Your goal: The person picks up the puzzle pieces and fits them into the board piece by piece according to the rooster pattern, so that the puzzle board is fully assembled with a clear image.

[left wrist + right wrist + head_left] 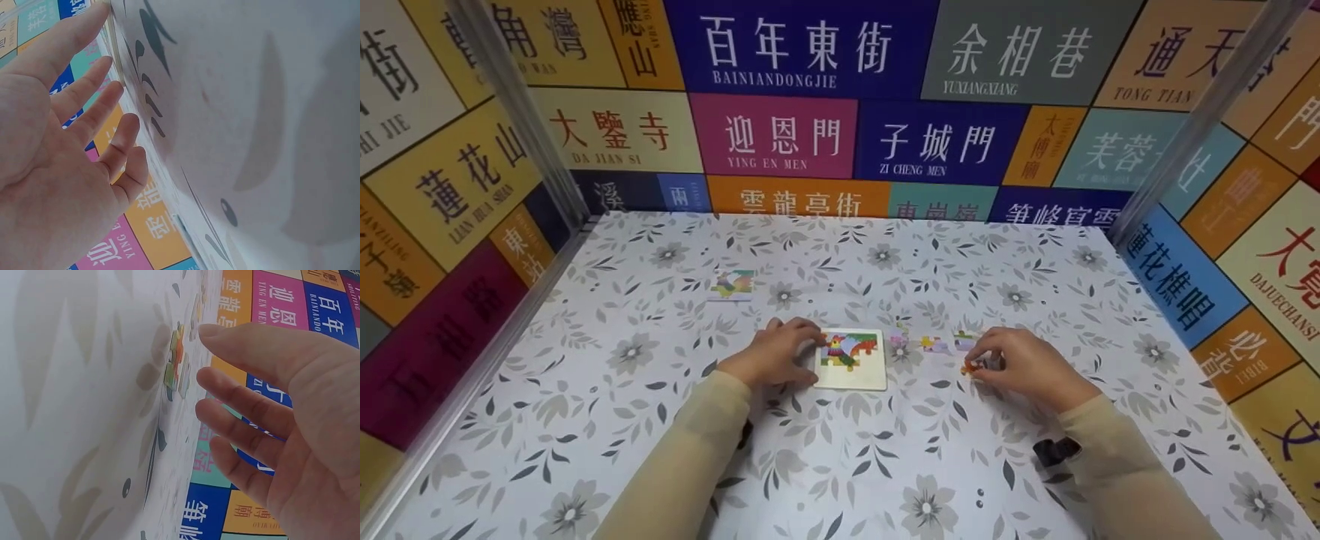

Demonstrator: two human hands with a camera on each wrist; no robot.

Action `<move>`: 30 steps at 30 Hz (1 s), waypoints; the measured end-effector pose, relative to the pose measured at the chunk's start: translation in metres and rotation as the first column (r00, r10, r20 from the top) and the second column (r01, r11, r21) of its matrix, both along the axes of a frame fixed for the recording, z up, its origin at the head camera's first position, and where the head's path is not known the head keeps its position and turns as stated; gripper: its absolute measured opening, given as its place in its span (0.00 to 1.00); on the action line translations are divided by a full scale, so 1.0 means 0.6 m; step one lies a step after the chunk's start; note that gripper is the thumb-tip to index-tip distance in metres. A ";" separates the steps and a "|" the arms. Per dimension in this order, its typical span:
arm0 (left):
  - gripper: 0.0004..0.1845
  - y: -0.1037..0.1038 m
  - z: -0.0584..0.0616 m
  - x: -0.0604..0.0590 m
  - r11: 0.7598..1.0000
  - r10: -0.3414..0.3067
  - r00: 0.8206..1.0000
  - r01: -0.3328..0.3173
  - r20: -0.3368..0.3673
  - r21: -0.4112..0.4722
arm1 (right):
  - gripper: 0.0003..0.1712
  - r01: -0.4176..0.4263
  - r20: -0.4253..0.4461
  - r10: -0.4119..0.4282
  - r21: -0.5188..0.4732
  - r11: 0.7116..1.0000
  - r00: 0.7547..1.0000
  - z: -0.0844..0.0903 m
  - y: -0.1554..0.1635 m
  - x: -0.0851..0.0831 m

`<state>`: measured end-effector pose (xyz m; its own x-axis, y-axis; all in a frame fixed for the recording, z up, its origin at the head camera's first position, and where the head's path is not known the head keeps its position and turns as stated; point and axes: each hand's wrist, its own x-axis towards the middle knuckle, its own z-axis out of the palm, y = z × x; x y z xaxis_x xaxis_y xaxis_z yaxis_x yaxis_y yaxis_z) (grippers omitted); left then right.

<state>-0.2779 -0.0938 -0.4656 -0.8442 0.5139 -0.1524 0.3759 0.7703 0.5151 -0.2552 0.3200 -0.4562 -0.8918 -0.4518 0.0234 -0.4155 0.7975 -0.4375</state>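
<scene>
A white puzzle tray (861,378) with a partly filled colourful picture lies mid-table. My left hand (808,349) rests at its left edge; in the left wrist view the left hand (109,101) has straight fingers that reach to the tray's edge (114,39). An orange puzzle piece (970,367) lies on the cloth right of the tray. My right hand (981,358) hovers at it. In the right wrist view the piece (174,363) lies flat, and the right hand (203,391) has spread, nearly straight fingers just clear of it.
Three loose pieces (936,345) lie in a row behind the right hand. A small picture card (733,284) sits further back left. The flower-patterned tablecloth (840,465) is enclosed by walls of coloured signs (780,135) with metal corner posts (517,105).
</scene>
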 end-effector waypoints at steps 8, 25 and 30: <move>0.28 -0.001 0.001 -0.001 1.000 0.015 1.000 -0.015 0.017 0.011 | 0.11 0.011 0.005 -0.011 0.024 1.000 1.000 -0.001 0.006 -0.002; 0.27 0.000 -0.001 0.002 1.000 0.004 1.000 -0.004 -0.018 0.029 | 0.09 0.033 0.021 -0.034 0.037 0.999 0.999 -0.010 0.021 -0.006; 0.27 -0.002 -0.001 0.000 1.000 0.000 1.000 0.000 -0.017 0.028 | 0.09 0.057 0.010 -0.058 0.055 0.997 0.998 -0.010 0.014 -0.003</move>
<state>-0.2779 -0.0947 -0.4665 -0.8465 0.5178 -0.1240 0.3845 0.7557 0.5302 -0.2569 0.3285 -0.4623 -0.9165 -0.3999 -0.0104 -0.3632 0.8428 -0.3972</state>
